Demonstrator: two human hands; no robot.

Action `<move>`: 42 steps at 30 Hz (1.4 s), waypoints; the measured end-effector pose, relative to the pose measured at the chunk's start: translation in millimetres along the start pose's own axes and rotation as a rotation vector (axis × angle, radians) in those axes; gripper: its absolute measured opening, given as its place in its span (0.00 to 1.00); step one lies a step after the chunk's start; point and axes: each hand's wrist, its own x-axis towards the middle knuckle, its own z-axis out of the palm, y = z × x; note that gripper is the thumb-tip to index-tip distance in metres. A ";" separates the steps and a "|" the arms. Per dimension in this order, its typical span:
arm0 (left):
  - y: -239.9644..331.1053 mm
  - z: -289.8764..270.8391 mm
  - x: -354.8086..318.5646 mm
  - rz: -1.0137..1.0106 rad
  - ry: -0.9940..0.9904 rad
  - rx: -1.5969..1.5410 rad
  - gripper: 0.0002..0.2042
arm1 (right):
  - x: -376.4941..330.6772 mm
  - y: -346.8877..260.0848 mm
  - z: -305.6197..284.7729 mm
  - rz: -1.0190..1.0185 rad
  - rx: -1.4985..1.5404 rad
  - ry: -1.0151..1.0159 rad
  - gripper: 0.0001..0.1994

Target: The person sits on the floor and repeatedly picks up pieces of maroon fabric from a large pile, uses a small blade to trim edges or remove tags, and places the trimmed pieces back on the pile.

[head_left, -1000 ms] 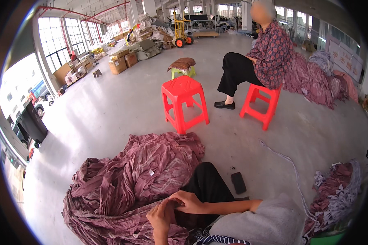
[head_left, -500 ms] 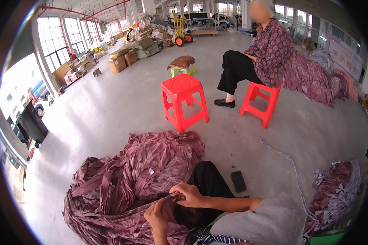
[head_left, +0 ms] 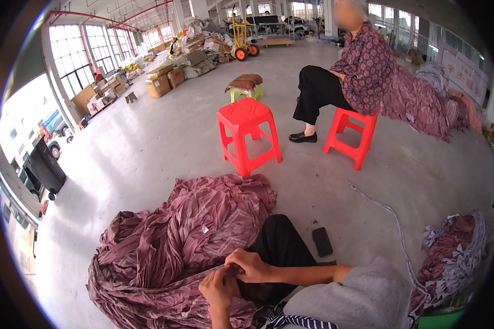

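Note:
A big heap of mauve patterned cloth [head_left: 170,241] spreads over the floor in front of me and across my lap. My left hand [head_left: 216,286] pinches a fold of this cloth between thumb and fingers. Right beside it, my right hand [head_left: 248,266] is closed on the same bit of cloth, its fingertips meeting those of the left. The exact spot they grip is mostly hidden behind the fingers. A small white tag [head_left: 205,229] lies on the heap beyond my hands.
A red stool [head_left: 247,123] stands just past the heap. Another person [head_left: 362,71] sits on a second red stool [head_left: 352,137]. A dark phone [head_left: 322,242] lies on the floor by my knee; a pale cord [head_left: 392,219] runs to a pile of cloth strips [head_left: 450,257] at right.
Both hands have drawn closer together, the right one shifting slightly left, and more of the pinched cloth is now covered by the fingers. The view has tilted very slightly.

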 end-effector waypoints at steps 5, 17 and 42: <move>-16.2 3.8 -6.5 -0.092 0.069 0.010 0.06 | 10.6 30.2 5.4 -0.150 -0.133 0.038 0.10; -38.4 26.6 -22.7 -0.667 0.496 -0.430 0.09 | 41.2 30.1 -28.4 -0.133 -0.101 0.207 0.12; -103.7 -7.5 -30.0 -0.676 0.833 -1.045 0.07 | 8.1 77.0 -80.3 0.198 0.035 0.300 0.09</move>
